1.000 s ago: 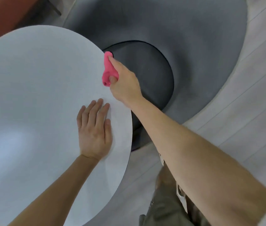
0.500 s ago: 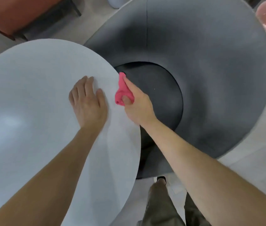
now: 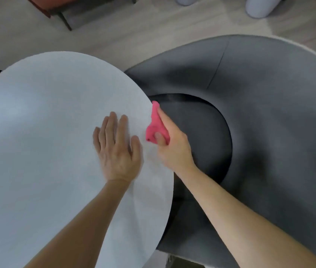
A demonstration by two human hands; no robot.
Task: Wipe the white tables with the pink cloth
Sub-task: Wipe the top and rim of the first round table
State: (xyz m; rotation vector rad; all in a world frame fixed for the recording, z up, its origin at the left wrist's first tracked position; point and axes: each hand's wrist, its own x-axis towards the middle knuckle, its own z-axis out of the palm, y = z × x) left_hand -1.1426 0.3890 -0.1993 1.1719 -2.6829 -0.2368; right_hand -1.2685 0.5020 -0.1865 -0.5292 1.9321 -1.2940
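Our left hand [image 3: 117, 149] lies flat on the white tabletop [image 3: 43, 120] to steady it — right hand [image 3: 172, 147] pinches the pink cloth [image 3: 155, 125] against its rim, wiping the edge.

L hand [image 3: 117, 149] lies flat, palm down, fingers straight & slightly spread, on the white table [image 3: 47, 132] near its rim. Just R of it, R hand [image 3: 172, 147] grips the pink cloth [image 3: 155, 124], bunched up, thumb pressed into it. The cloth sits at the table's edge, its tip poking out past the index finger. Beyond & beneath R hand: grey chair [image 3: 269, 122], dark seat w/ wide curved back. Far ahead of both hands: pale wood floor [image 3: 134, 35], reddish furniture [image 3: 43, 2] & two whitish rounded objects [image 3: 259, 6], cut off by the frame.
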